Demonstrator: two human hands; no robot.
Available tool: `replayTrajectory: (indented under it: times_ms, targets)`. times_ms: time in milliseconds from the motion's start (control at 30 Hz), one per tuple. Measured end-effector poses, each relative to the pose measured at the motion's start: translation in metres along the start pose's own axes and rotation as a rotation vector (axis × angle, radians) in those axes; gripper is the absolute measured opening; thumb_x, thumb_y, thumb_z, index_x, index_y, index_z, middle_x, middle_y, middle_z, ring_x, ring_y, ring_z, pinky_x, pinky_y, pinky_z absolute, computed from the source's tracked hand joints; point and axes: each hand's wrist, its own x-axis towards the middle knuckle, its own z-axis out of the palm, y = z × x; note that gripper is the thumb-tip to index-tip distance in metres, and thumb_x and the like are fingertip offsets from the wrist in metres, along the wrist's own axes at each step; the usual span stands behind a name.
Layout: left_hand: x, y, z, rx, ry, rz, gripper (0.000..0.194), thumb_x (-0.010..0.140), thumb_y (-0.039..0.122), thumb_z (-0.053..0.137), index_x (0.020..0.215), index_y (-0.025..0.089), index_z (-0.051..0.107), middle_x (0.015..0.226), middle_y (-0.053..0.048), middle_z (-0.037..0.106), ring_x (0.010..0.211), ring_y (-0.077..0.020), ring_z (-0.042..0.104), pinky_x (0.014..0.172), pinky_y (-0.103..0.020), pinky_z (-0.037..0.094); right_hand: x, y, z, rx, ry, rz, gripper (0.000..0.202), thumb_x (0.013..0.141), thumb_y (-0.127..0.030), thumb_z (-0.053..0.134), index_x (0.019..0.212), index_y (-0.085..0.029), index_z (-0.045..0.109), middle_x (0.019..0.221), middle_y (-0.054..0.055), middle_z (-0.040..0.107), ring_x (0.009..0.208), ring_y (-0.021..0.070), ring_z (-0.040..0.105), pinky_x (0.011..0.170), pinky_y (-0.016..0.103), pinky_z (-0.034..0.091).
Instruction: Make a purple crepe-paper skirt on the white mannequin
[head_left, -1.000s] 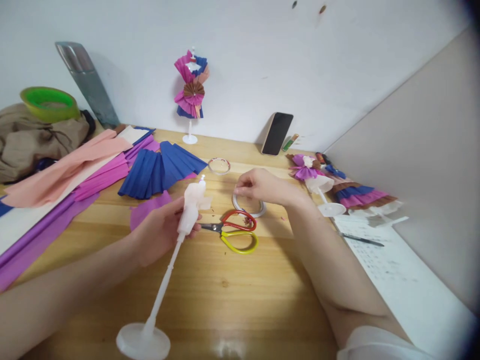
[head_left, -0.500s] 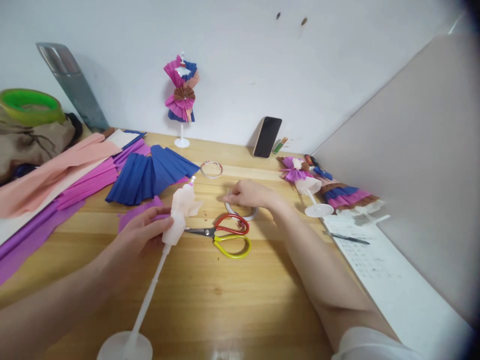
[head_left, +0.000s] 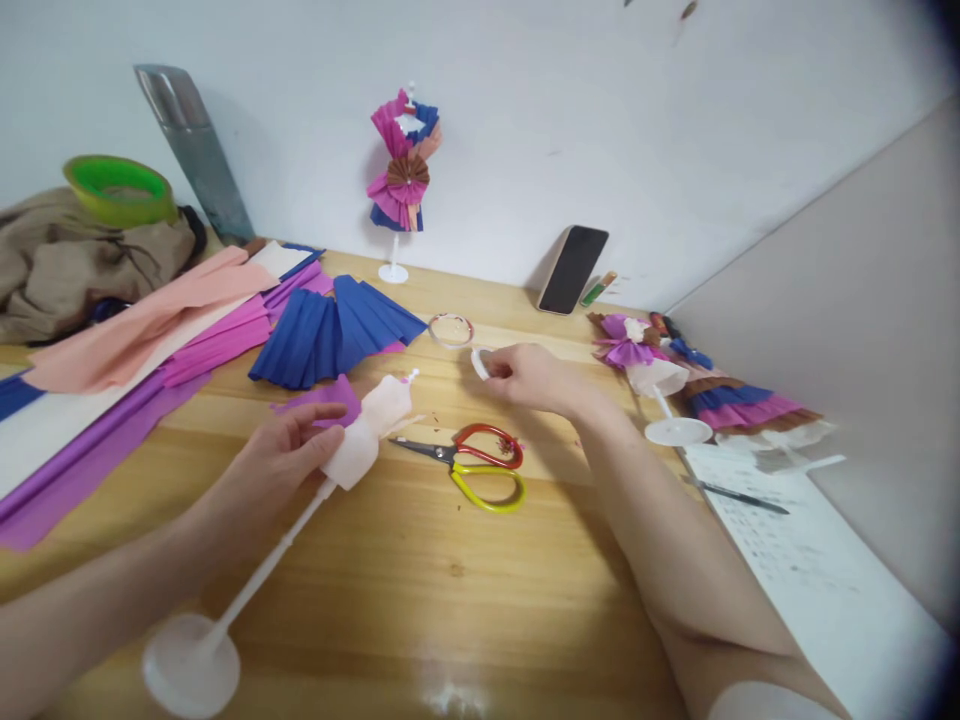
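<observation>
Holds tilted white paper-wrapped dress form [head_left: 356,450] on white round-based plastic stand [head_left: 191,665] in L hand [head_left: 296,445], over near-L part of wooden desk [head_left: 450,600], and pinches thin white ring-shaped roll [head_left: 479,365] (prob. tape) in R hand [head_left: 529,378]; appar. at roll-fetching step, next needing roll brought to form w/ stand steady.

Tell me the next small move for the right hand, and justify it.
I would probably bring the white roll over to the white dress form. The right hand already grips the roll, but apart from the form, while the left hand holds the form tilted and a pale flap sticks out from its side.
</observation>
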Motion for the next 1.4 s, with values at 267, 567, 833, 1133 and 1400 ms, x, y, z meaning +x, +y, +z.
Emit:
replayTrajectory:
  times_ms: [267,567,833,1133,1400]
  targets:
    - [0.008,-0.021,0.005,0.481,0.102,0.331,0.021,0.086,0.036,0.055,0.099,0.020,0.062,0.069,0.001,0.065,0.059,-0.0165,0.056,0.056,-0.026,0.039,-0.025,-0.002,-0.023,0.254,0.051,-0.165,0.008,0.072,-0.024,0.053,0.066,-0.019,0.051,0.064,-0.003,0.054,0.061,0.0123,0.046,0.058,0.024,0.035]
    - [0.006,0.019,-0.003,0.716,0.092,0.715,0.020,0.089,0.031,0.056,0.079,0.019,0.068,0.073,0.000,0.061,0.059,-0.0117,0.050,0.055,-0.024,0.039,-0.039,-0.028,-0.023,0.205,0.069,-0.396,0.010,0.071,-0.015,0.049,0.065,-0.020,0.043,0.059,-0.005,0.044,0.054,0.0095,0.038,0.052,0.022,0.029]
    - [0.056,0.063,0.027,0.709,-0.332,1.236,0.028,0.088,0.013,0.054,0.112,0.017,0.067,0.114,-0.011,0.066,0.086,-0.0128,0.063,0.071,-0.022,0.049,-0.042,-0.036,-0.024,0.162,0.029,-0.455,0.006,0.071,-0.014,0.049,0.068,-0.019,0.049,0.061,-0.004,0.050,0.055,0.0096,0.041,0.054,0.022,0.031]
    - [0.084,0.065,0.034,0.652,-0.498,0.994,0.009,0.082,0.020,0.061,0.081,0.014,0.069,0.086,-0.007,0.074,0.070,-0.0129,0.064,0.064,-0.020,0.049,-0.035,-0.011,-0.027,0.224,0.050,-0.448,0.009,0.075,-0.019,0.055,0.076,-0.017,0.064,0.070,0.001,0.065,0.061,0.0120,0.052,0.059,0.023,0.039]
    - [0.087,0.060,0.036,0.211,-0.702,0.439,0.020,0.081,0.033,0.070,0.081,0.015,0.061,0.102,-0.012,0.074,0.078,-0.0193,0.073,0.073,-0.032,0.059,-0.034,-0.008,-0.028,0.192,0.010,-0.437,0.012,0.075,-0.020,0.056,0.077,-0.016,0.067,0.073,0.002,0.069,0.060,0.0124,0.055,0.059,0.023,0.040]
